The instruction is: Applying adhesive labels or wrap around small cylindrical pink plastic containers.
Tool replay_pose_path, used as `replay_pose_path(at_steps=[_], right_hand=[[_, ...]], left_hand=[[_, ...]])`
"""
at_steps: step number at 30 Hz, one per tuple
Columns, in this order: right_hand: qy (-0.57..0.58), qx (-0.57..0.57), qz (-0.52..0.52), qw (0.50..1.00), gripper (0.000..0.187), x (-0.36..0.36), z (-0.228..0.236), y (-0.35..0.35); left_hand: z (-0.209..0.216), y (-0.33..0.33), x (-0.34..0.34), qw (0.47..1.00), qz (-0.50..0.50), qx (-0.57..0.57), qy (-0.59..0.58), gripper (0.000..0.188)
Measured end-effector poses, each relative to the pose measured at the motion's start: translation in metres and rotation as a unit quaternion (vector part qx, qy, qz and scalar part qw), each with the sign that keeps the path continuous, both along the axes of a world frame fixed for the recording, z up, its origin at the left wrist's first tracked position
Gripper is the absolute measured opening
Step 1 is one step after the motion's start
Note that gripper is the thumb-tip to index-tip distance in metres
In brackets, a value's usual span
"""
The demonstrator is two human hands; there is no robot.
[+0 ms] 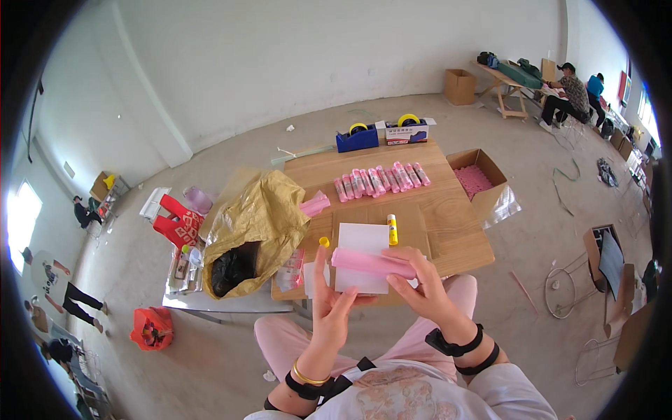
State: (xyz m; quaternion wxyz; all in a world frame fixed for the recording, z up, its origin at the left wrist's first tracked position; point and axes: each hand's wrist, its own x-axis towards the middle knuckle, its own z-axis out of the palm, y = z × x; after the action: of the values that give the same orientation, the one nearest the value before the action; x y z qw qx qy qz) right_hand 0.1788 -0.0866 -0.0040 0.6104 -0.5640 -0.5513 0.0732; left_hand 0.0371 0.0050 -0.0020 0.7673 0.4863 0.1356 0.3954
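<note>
A smooth pink roll [367, 262], perhaps of thin plastic, is held level above the near part of the wooden table. My right hand [428, 288] pinches its right end between thumb and fingers. By the roll's left end is my left hand [331, 311], fingers apart and index finger pointing up; it does not visibly grip anything. Under the roll lies a stack of white paper [360, 235]. A yellow glue stick [393, 229] is just beyond my right hand, and a small yellow cap [324, 241] lies left of the paper. Farther back, several pink rolls with wrappers [381, 181] form a row.
A gold woven sack [269, 203] with a black bag inside fills the table's left side. Two tape dispensers [357, 138] stand at the far edge. Right of the table is a cardboard box [483, 175] holding pink pieces. A red bag [152, 328] sits on the floor. Other people are farther away.
</note>
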Motion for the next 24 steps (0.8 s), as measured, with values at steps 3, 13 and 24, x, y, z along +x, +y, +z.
replay_pose_path(at_steps=[3, 13, 24], right_hand=[[0.035, 0.007, -0.013, 0.999, 0.027, -0.003, -0.003, -0.009], [0.008, 0.042, 0.033, 0.999, 0.029, -0.007, -0.007, -0.015], [0.125, 0.01, 0.037, 0.991, 0.024, -0.015, -0.008, -0.016]], left_hand=[[-0.003, 0.009, -0.015, 0.977, -0.155, -0.09, -0.112, 0.068], [-0.025, 0.007, -0.014, 0.985, -0.155, -0.067, -0.013, 0.034], [-0.027, 0.005, -0.016, 0.99, -0.138, -0.034, -0.019, 0.028]])
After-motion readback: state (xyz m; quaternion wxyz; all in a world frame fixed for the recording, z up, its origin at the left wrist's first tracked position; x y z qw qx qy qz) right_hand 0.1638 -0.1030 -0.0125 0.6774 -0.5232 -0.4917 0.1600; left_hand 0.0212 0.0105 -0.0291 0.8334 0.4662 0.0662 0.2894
